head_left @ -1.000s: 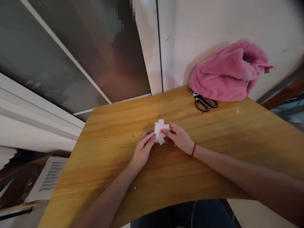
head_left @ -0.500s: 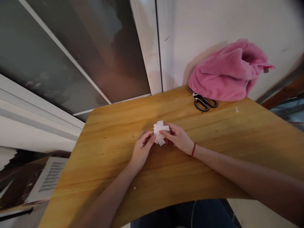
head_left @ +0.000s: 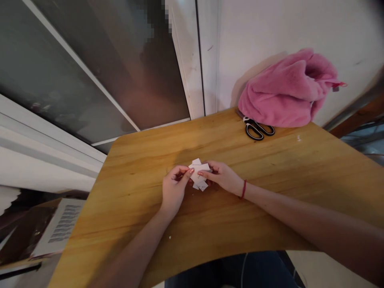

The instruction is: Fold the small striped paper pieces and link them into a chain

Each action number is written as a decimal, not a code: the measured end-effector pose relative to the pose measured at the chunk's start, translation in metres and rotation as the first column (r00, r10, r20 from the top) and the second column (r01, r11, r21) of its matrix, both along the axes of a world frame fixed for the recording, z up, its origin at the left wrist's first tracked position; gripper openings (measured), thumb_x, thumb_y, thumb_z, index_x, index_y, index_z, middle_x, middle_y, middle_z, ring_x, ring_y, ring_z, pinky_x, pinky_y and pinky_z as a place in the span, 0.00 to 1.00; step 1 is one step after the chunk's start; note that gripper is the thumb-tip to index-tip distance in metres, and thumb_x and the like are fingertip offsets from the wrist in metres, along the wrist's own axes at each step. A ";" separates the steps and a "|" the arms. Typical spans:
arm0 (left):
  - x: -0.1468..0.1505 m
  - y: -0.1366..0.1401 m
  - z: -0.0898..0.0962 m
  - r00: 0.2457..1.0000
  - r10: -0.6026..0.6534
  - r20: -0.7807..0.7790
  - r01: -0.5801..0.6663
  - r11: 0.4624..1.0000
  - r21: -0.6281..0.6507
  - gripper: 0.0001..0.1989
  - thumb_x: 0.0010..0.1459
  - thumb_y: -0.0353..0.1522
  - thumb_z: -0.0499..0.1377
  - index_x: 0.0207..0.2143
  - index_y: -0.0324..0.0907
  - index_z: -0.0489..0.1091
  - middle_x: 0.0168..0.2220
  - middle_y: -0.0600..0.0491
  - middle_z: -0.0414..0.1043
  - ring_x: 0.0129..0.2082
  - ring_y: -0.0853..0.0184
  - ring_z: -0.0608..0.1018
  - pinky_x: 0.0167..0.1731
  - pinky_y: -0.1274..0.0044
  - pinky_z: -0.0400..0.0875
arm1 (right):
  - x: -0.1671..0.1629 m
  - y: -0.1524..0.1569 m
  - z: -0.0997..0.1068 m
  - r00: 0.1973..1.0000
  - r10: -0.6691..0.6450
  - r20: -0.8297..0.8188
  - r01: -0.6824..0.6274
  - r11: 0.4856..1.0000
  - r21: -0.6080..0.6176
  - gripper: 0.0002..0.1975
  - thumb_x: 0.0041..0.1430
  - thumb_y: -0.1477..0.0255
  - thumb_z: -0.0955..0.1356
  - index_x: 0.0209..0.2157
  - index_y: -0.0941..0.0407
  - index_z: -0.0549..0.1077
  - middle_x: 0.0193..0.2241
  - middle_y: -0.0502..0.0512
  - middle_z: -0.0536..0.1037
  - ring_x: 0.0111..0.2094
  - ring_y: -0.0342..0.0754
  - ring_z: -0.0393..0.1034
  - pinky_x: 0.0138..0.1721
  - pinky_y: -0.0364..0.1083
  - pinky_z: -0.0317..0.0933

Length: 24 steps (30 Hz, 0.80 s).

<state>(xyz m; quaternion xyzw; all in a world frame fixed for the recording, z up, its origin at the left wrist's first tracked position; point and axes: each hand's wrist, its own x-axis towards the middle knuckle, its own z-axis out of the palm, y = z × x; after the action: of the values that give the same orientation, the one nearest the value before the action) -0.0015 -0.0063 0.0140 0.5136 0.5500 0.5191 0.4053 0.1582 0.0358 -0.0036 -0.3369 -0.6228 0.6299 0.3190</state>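
The left hand [head_left: 174, 185] at nine o'clock and the right hand [head_left: 225, 177] at three pinch one bundle of white paper [head_left: 196, 177] over one table [head_left: 144, 164]; its overlapping pieces are too jumbled to count. Toward two o'clock sit one pair of scissors [head_left: 260, 129] and one pink cloth [head_left: 285, 94].

A thin red band [head_left: 244, 188] circles the right wrist [head_left: 239, 185] on my feed; I see bare forearms [head_left: 147, 236] and dark blue legwear [head_left: 265, 268] crossed by a pale cord [head_left: 244, 265].

Dim light throws soft shadows across the table [head_left: 270, 224], and the murky glass [head_left: 99, 32] holds what may be blurred reflections.
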 end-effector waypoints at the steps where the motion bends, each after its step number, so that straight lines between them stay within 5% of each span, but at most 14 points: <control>1: 0.000 0.000 0.000 1.000 -0.001 0.009 0.001 1.000 0.010 0.07 0.51 0.34 0.59 0.26 0.39 0.68 0.19 0.58 0.67 0.19 0.75 0.70 0.23 0.82 0.66 | 0.000 0.000 0.001 1.000 0.003 0.002 -0.003 1.000 0.002 0.17 0.52 0.60 0.66 0.35 0.60 0.67 0.25 0.51 0.70 0.21 0.38 0.62 0.21 0.39 0.55; 10: 0.001 0.000 -0.003 0.995 -0.015 0.096 0.013 1.000 0.024 0.07 0.53 0.36 0.58 0.28 0.41 0.66 0.17 0.59 0.66 0.17 0.74 0.69 0.20 0.81 0.66 | 0.001 -0.001 0.004 1.000 0.000 -0.004 0.000 1.000 0.013 0.15 0.53 0.61 0.66 0.32 0.60 0.67 0.25 0.52 0.71 0.21 0.38 0.61 0.20 0.38 0.55; 16: -0.003 0.003 -0.002 0.998 0.028 0.049 -0.028 1.000 0.013 0.09 0.50 0.36 0.60 0.33 0.42 0.66 0.27 0.56 0.68 0.24 0.73 0.71 0.23 0.82 0.67 | 0.001 -0.002 0.001 1.000 0.003 0.024 -0.004 0.998 0.057 0.14 0.55 0.61 0.65 0.33 0.60 0.67 0.25 0.52 0.71 0.21 0.38 0.61 0.21 0.39 0.54; 19: -0.009 0.006 -0.001 0.995 -0.015 -0.096 0.018 0.999 0.035 0.11 0.49 0.35 0.61 0.37 0.43 0.67 0.31 0.54 0.70 0.30 0.72 0.72 0.30 0.80 0.68 | 0.001 -0.002 0.000 0.998 0.015 0.067 -0.022 0.995 0.093 0.13 0.55 0.63 0.65 0.32 0.60 0.68 0.25 0.52 0.71 0.23 0.40 0.62 0.23 0.40 0.55; 24: -0.016 0.006 0.004 0.964 -0.019 -0.264 0.033 0.998 0.048 0.06 0.49 0.35 0.60 0.29 0.41 0.70 0.26 0.55 0.71 0.27 0.72 0.72 0.30 0.80 0.66 | 0.000 -0.003 0.001 0.996 0.030 0.086 -0.039 0.994 0.105 0.13 0.54 0.64 0.65 0.33 0.60 0.69 0.29 0.54 0.73 0.28 0.42 0.66 0.28 0.41 0.59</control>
<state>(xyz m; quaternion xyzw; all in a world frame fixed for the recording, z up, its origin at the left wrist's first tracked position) -0.0179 -0.0002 0.0175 0.5955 0.5784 0.4552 0.3219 0.1584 0.0328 -0.0030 -0.3346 -0.6743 0.5864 0.2991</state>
